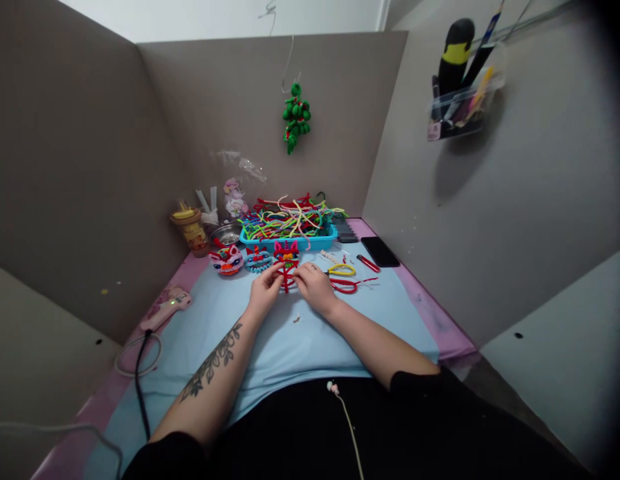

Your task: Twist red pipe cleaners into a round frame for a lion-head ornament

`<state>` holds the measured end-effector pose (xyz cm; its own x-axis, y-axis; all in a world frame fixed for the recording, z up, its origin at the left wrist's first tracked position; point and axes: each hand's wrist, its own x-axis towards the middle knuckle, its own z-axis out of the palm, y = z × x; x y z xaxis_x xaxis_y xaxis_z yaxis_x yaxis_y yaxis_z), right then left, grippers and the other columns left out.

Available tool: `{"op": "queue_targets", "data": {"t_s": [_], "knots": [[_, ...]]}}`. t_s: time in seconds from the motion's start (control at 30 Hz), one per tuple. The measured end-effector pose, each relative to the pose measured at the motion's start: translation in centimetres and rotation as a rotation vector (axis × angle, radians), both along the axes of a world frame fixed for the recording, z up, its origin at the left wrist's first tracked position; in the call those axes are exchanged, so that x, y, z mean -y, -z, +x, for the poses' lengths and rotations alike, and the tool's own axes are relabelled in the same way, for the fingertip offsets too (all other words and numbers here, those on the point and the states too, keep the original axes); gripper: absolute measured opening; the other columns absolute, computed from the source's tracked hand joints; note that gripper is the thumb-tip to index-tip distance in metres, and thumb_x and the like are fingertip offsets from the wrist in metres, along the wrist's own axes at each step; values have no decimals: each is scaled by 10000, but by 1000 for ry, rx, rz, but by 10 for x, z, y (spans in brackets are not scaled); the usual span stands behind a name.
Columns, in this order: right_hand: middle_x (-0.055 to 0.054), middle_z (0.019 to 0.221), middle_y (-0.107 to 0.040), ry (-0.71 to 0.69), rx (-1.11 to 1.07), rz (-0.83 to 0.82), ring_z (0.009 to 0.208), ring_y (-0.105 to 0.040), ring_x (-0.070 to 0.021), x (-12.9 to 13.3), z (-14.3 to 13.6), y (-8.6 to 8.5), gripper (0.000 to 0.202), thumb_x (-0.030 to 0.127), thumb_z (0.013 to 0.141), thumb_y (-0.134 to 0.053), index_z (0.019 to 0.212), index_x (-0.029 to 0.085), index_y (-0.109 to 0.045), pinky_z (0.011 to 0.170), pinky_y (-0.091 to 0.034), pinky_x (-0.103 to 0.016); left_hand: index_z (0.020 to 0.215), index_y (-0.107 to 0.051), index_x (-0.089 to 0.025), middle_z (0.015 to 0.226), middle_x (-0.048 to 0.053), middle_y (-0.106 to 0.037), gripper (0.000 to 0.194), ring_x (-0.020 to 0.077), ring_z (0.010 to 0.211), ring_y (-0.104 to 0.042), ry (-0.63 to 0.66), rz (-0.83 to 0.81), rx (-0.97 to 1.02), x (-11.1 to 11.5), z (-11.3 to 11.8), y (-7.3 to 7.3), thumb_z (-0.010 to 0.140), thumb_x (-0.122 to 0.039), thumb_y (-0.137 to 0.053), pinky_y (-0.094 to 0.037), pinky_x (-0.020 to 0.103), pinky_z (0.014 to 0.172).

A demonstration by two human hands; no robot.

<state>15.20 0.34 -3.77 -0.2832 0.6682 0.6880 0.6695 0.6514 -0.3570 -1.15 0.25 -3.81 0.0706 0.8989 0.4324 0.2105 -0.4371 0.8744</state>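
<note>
Between my two hands is a red frame of bent pipe cleaners (287,283), with crossing strands. My left hand (265,288) pinches its left side with thumb and fingers. On the other side my right hand (314,285), with a ring on one finger, has its fingertips closed on the frame's right edge. Just behind stand three pipe-cleaner animal heads: a red and pink one (227,261), a blue one (259,259) and a magenta one (286,250), partly hidden by the red frame. Beside my right hand lie yellow-handled pliers or scissors (343,270) and a red-handled pair (345,287).
A blue tray (290,244) heaped with coloured pipe cleaners stands at the back. Left of it are a metal bowl (226,233) and a drink cup (191,230). A phone (380,252) lies right. A corded pink glue gun (166,310) rests left. Partition walls enclose the table.
</note>
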Motion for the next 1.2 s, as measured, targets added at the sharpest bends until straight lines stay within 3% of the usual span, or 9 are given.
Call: {"op": "queue_targets", "data": {"t_s": [0.43,0.93,1.2], "knots": [[-69,860,-599,-7,80,41,870,-514,-203,-1,3,-1,180,188,886,-449,884,202,-629,779,-410,-306,1151,-575,-155,784,26,-625,378,105,636,-551,-28,59,-80,-2,-3,4,784,-232,-525,-452,214,596],[-73,890,-597,-9,37,28,893,-513,-210,0,0,-1,161,185,868,-476,887,206,-635,784,-417,-327,1162,-558,-169,814,33,-641,403,122,698,-597,61,36,-37,-1,-1,7,761,-200,-529,-484,229,631],[-74,898,-596,36,49,20,892,-510,-204,1,0,-2,161,192,875,-470,896,199,-629,793,-414,-318,1164,-500,-151,767,23,-645,485,127,698,-624,125,-35,70,4,4,1,683,-135,-559,-500,242,653]]}}
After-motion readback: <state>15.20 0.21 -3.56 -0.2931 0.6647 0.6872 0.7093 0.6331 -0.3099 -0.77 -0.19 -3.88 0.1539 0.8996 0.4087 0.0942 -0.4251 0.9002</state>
